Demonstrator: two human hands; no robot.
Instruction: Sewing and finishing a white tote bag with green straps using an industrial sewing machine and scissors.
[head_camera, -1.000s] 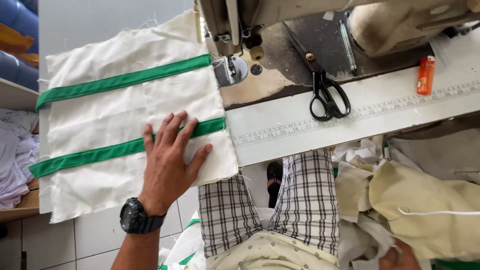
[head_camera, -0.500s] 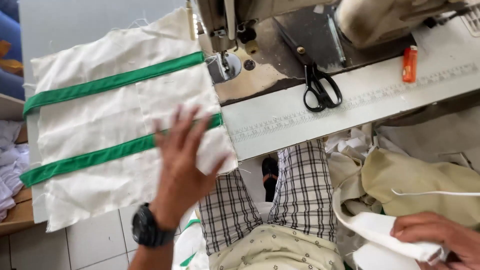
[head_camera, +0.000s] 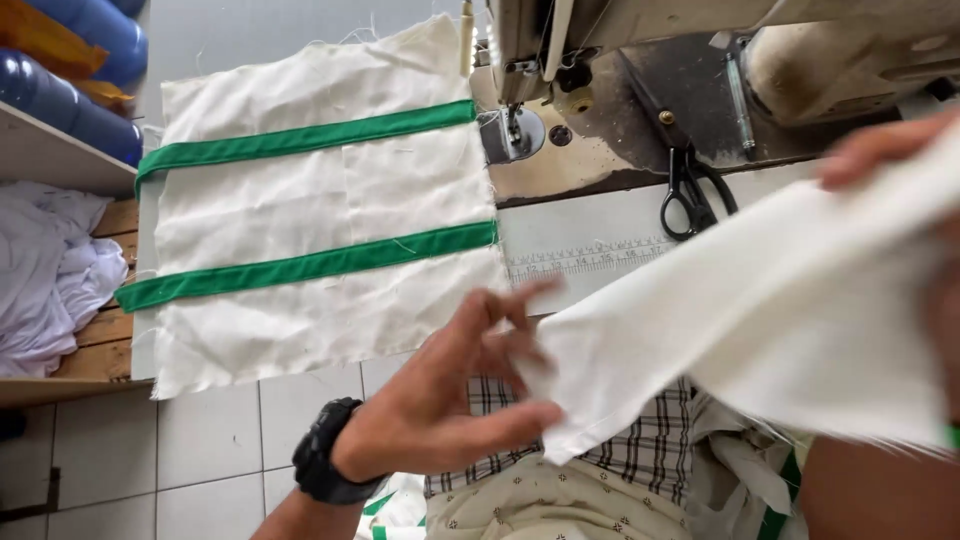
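Your left hand (head_camera: 450, 405) pinches one end of the white cloth piece (head_camera: 760, 330), which stretches across the lower right of the frame to your right hand (head_camera: 885, 150) gripping its far end; it looks light, limp and floppy, best held by its edges. On the surface (head_camera: 600, 225) at upper left lies the green-striped panel (head_camera: 320, 205), with the scissors (head_camera: 690, 190) and sewing machine (head_camera: 560, 40) close above.

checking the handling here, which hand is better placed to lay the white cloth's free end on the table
Probably the left hand: it pinches the near corner of the white cloth right at the table edge, beside the striped panel. The right hand holds the far end up high, blurred, over the scissors.
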